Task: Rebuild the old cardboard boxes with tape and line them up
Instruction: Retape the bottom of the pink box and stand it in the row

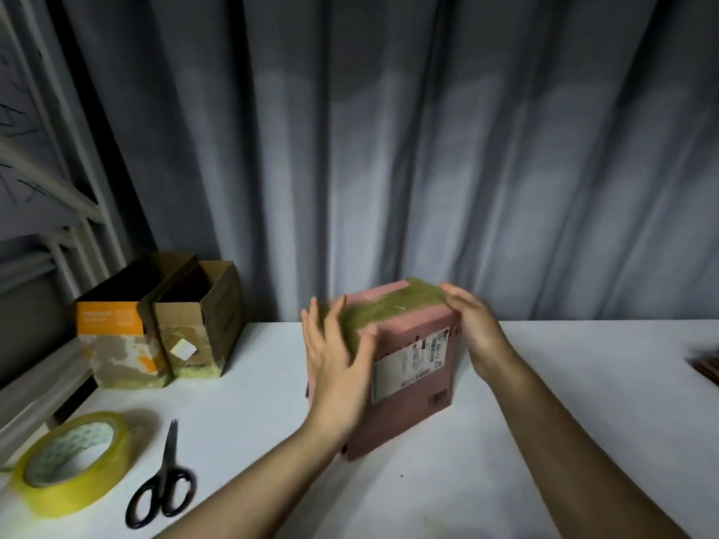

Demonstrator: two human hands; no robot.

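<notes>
A pink cardboard box (pixel 420 367) with a white shipping label stands on the white table (pixel 564 402), its top covered in yellowish tape. My left hand (pixel 336 359) presses flat against the box's left side, fingers straight, thumb on the front edge. My right hand (pixel 476 332) lies flat against its right side. Two open taped boxes stand side by side at the back left: an orange and brown box (pixel 120 336) and a plain brown box (pixel 198 336).
A roll of yellowish tape (pixel 72 461) lies at the front left, with black scissors (pixel 163 480) beside it. A grey curtain (pixel 389 149) hangs behind the table. A white metal frame (pixel 58 212) stands at the left. Something dark (pixel 708 365) lies at the right edge.
</notes>
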